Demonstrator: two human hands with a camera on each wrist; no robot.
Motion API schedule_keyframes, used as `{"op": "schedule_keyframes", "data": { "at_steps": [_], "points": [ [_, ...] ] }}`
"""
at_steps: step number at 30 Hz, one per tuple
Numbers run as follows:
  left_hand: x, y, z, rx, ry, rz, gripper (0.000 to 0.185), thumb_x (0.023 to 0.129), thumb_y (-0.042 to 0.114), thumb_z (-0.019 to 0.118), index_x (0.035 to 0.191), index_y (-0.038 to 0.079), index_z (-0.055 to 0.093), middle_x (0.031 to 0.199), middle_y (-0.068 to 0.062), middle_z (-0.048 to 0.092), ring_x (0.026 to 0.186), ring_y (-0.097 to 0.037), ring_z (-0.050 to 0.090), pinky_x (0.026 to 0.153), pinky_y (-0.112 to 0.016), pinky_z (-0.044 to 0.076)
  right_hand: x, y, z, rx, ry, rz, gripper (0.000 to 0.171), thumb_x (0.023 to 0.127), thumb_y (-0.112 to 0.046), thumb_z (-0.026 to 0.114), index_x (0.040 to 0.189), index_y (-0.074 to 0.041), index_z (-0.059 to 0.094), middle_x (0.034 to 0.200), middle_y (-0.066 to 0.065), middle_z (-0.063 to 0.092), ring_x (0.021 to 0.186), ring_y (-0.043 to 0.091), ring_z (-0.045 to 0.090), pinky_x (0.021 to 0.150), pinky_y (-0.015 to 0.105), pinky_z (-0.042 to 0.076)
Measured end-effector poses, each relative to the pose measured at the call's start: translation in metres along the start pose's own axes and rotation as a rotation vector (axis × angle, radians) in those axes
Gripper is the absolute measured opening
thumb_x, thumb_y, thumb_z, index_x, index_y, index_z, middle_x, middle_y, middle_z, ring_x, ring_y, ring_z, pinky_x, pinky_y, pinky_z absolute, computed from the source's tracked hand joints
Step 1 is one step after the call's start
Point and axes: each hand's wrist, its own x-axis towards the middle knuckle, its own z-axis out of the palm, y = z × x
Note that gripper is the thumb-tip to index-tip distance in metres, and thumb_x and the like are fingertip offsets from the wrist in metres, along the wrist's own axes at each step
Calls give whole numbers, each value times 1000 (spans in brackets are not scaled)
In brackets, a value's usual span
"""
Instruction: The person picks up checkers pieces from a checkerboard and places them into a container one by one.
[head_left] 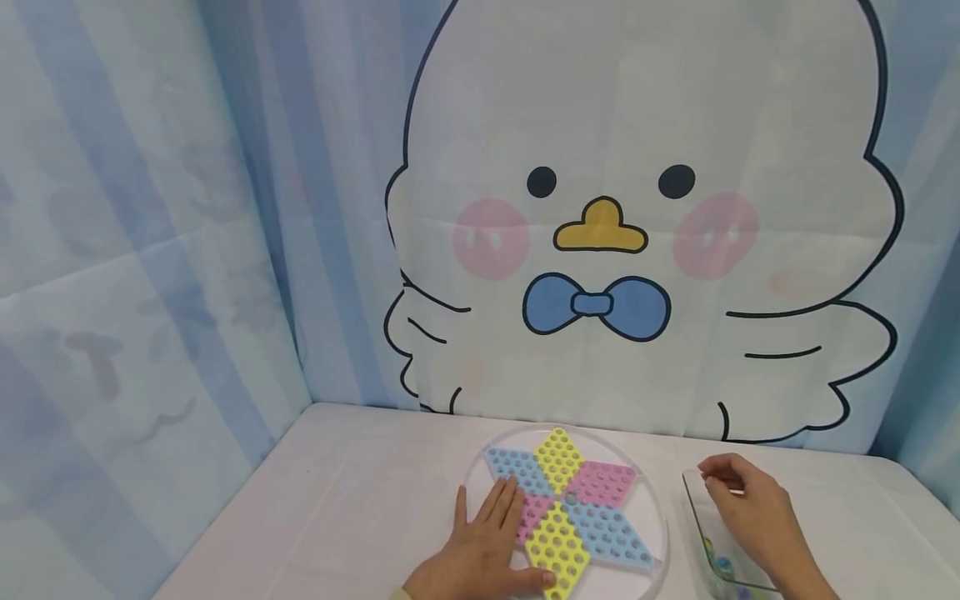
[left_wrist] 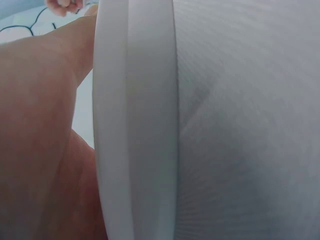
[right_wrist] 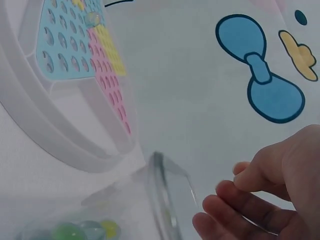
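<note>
In the head view a round white Chinese checkers board (head_left: 648, 521) lies on the table, with yellow, blue and pink dimpled points. One clear glass marble (head_left: 571, 497) sits at its centre. My left hand (head_left: 487, 542) rests on the board's left side with straight, spread fingers. Over a clear box (head_left: 693, 512) right of the board is my right hand (head_left: 757, 508), fingers loosely bent and thumb by the index finger. No object shows between those fingertips in the right wrist view. Several coloured marbles (right_wrist: 70, 232) lie inside the box. The left wrist view mostly shows the board's rim (left_wrist: 135, 125).
A white cloth covers the table (head_left: 337, 492). Behind it hangs a curtain (head_left: 600, 375) printed with a white cartoon bird in a blue bow tie. Another striped curtain (head_left: 135, 250) closes off the left side.
</note>
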Motion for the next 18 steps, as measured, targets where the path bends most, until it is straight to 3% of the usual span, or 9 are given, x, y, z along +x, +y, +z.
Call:
{"op": "schedule_keyframes", "data": {
  "at_steps": [5, 9, 12, 16, 18],
  "points": [
    [0, 0, 1, 2, 3, 9, 110, 79, 85, 47, 160, 17, 16, 168, 0, 9, 156, -21, 7, 116, -69, -2, -6, -6, 5, 19, 28, -88, 20, 96, -10, 54, 111, -2, 65, 107, 13, 70, 94, 15, 64, 79, 28, 58],
    [-1, 0, 0, 19, 16, 22, 110, 80, 85, 46, 160, 16, 16, 168, -1, 9, 156, -21, 7, 116, -70, -1, -9, -14, 10, 29, 12, -118, 18, 96, -10, 56, 110, -4, 66, 107, 10, 71, 93, 9, 63, 76, 20, 55],
    [-2, 0, 0, 31, 21, 34, 109, 81, 84, 46, 160, 15, 16, 168, -1, 9, 156, -21, 7, 116, -70, -1, -10, -20, 13, 41, -10, -115, 19, 97, -10, 54, 112, -3, 65, 108, 11, 70, 99, 20, 64, 81, 29, 57],
    [-2, -1, -1, 32, 20, 40, 108, 82, 83, 45, 160, 15, 16, 169, -2, 8, 156, -21, 7, 116, -70, 0, -12, -26, 17, 48, -14, -125, 19, 95, -8, 54, 110, -4, 65, 108, 11, 70, 102, 25, 64, 82, 33, 57],
    [-2, -1, -1, 27, 17, 40, 108, 82, 83, 46, 160, 15, 16, 169, -2, 8, 156, -21, 7, 116, -70, 0, -12, -29, 19, 49, -10, -136, 18, 95, -7, 55, 109, -5, 65, 107, 9, 70, 100, 23, 64, 80, 29, 57]
  ]
}}
